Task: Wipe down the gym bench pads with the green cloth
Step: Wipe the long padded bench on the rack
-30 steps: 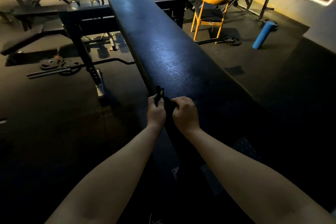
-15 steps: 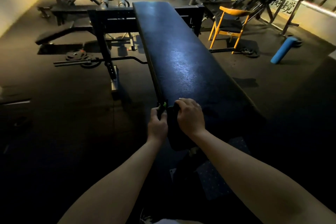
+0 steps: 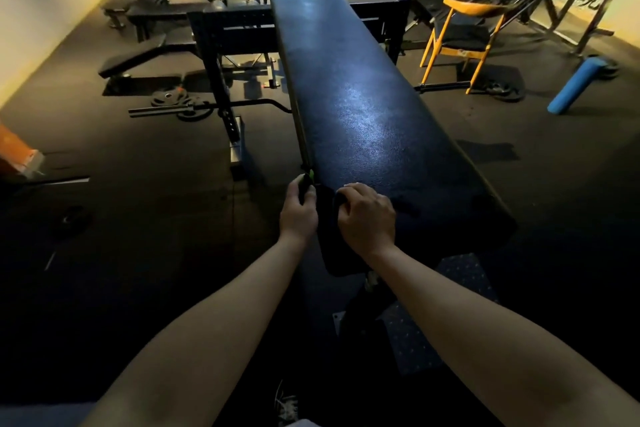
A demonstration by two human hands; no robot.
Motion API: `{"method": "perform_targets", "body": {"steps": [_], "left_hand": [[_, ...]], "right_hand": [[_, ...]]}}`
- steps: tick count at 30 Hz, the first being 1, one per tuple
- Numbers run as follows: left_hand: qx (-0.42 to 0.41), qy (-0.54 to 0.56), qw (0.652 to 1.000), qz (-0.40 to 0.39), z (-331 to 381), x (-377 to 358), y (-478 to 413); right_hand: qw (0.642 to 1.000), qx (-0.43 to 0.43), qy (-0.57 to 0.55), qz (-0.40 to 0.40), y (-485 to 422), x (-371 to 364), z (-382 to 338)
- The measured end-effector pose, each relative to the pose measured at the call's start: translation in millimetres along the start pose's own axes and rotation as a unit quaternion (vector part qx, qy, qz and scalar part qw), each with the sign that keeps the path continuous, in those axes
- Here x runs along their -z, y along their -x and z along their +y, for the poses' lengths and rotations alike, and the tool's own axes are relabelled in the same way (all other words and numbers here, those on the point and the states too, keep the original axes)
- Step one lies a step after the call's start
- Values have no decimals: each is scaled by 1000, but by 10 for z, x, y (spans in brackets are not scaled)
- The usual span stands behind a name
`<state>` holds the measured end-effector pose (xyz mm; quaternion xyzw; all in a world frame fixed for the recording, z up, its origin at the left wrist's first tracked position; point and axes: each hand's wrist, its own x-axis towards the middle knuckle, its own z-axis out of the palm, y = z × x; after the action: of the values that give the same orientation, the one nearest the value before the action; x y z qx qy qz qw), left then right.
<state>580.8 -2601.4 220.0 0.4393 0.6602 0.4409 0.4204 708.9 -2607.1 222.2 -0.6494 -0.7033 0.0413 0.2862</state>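
Black vinyl, dimly lit, covers the long bench pad (image 3: 363, 107) that runs away from the person toward twelve o'clock. Both hands sit at its near end. The left hand (image 3: 298, 210) is curled shut at the pad's left edge, at about eleven o'clock from the wrist, pinching the green cloth (image 3: 309, 178); only a small bright sliver of it shows above the fingers, the rest lost in shadow. The right hand (image 3: 367, 213) lies knuckles-up on the pad just beside it, fingers bent over something dark. Whether that is more of the cloth or the pad's own edge, I cannot tell.

Judging by where the hands are, the work looks to be at the near end only: the whole stretch toward twelve o'clock lies ahead of them. A sheen at mid-pad could be damp or just lamp glare, so I would not call any part done. Other benches (image 3: 138, 59) at ten o'clock also appear to remain, if they count.
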Motion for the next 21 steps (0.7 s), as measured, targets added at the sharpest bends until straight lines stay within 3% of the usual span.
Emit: {"method": "perform_targets", "body": {"steps": [2, 8, 12, 16, 21], "left_hand": [[10, -13, 1000, -25, 10, -65, -1], [-11, -22, 1000, -2, -126, -113, 306], [-35, -47, 998, 28, -186, -130, 600], [-68, -57, 995, 53, -232, -156, 900], [-101, -80, 987, 93, -276, -247, 1136]], "right_hand": [[1000, -9, -12, -6, -15, 24, 0], [997, -24, -56, -51, -23, 66, 53], [992, 23, -91, -88, 71, 102, 140], [993, 78, -64, -69, 266, 162, 238], [993, 74, -55, -80, 367, 174, 301]]}}
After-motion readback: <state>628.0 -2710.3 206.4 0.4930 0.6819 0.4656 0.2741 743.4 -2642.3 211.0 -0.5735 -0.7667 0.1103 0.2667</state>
